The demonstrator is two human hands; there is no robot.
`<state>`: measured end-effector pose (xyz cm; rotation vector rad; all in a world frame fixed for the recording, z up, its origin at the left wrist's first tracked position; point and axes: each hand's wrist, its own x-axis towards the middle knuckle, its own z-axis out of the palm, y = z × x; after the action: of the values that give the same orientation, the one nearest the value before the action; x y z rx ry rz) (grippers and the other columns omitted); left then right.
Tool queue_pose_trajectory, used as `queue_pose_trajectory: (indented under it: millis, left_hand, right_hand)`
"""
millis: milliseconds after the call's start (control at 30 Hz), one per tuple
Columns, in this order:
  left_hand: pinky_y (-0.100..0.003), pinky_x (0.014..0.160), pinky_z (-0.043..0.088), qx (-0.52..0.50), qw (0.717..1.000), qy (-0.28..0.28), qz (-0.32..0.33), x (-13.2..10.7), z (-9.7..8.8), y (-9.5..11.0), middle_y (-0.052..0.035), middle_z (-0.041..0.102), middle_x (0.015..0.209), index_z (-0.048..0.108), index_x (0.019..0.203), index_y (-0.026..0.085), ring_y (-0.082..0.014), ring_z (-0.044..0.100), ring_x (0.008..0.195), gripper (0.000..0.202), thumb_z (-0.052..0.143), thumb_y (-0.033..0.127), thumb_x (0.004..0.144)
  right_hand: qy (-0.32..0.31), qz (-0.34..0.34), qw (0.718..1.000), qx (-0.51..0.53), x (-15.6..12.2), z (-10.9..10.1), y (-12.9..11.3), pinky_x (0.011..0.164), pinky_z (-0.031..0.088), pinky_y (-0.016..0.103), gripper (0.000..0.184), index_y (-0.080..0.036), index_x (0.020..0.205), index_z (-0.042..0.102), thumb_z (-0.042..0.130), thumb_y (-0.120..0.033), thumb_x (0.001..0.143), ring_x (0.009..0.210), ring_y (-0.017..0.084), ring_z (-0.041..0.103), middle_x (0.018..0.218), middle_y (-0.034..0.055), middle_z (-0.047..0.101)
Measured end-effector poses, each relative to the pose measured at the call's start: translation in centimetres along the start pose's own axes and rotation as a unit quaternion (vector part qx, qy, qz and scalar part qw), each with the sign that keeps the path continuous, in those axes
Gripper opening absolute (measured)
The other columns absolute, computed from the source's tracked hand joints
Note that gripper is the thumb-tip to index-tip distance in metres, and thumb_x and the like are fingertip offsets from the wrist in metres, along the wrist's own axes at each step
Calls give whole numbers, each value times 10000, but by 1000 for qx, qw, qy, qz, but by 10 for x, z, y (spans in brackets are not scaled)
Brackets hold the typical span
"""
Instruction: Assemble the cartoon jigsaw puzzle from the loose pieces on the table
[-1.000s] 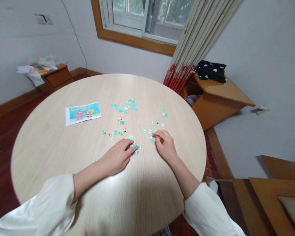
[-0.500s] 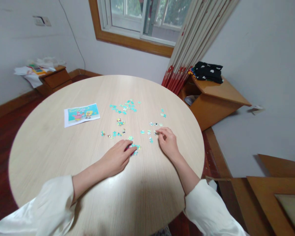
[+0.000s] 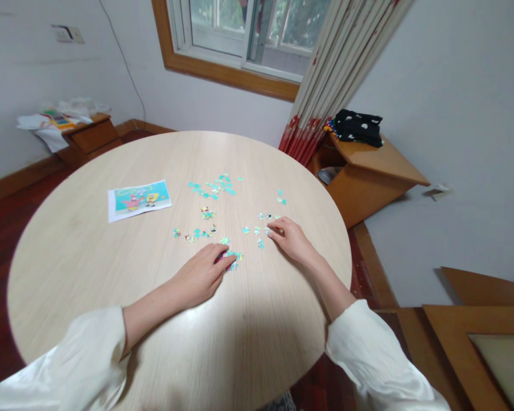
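Observation:
My right hand [image 3: 289, 235] has thumb and forefinger closed on a small pale jigsaw puzzle piece [image 3: 268, 230] at the tabletop, right of centre. Loose puzzle pieces lie just left of it, among them a turquoise one [image 3: 260, 244]. My left hand [image 3: 208, 267] rests on the table with its fingers stretched out and thumb apart. Its fingertips touch a joined patch of puzzle [image 3: 232, 264], turquoise and magenta, and partly cover it. Directly above those fingers lies a single turquoise piece [image 3: 225, 241].
Turquoise pieces [image 3: 216, 187] are spread toward the back of the round table [image 3: 89, 262]. Mixed-colour pieces [image 3: 197, 234] lie left of centre. A printed cartoon picture [image 3: 140, 201] lies at the left. Beyond the table, a wooden cabinet [image 3: 368, 177] carries black folded cloth [image 3: 358, 127].
My right hand has turned slightly, its fingertips lower and closer together on the piece. My left hand stays on the joined patch. The whole view has shifted a little.

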<state>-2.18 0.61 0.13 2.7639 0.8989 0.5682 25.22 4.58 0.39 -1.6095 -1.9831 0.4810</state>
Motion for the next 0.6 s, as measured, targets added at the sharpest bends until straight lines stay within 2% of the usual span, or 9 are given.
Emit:
queue_pose_trajectory:
  millis: [167,367,500,600]
  left_hand:
    - [-443,860,483,-5,1000,3,2,0,0,1,-172,539,1131,559,1161,133,-253,512,1034,328,322,173,937]
    - [-435,880,481,0,1000,9,8,0,0,0,-175,539,1137,558,1167,127,-252,513,1061,322,343,163,929]
    - [-424,874,484,-2,1000,8,5,0,1,0,-169,539,1136,566,1159,135,-246,518,1058,316,352,163,929]
    - [-428,873,487,3,1000,7,5,0,2,-1,-164,539,1133,566,1158,139,-244,519,1049,313,359,165,926]
  right_hand:
    - [-29,14,999,0,4,-2,-4,779,456,321,147,-158,898,667,608,-158,764,805,156,576,908,65,619]
    - [-83,58,995,14,15,-15,-11,639,414,254,120,-152,780,592,651,-151,675,649,113,525,715,-9,569]
    - [-112,65,985,110,15,-13,-26,569,374,233,84,-158,688,544,627,-167,685,565,98,496,588,-41,525]
    - [-148,85,954,248,12,3,-44,561,398,233,120,-156,724,552,642,-231,697,565,103,537,612,-17,581]
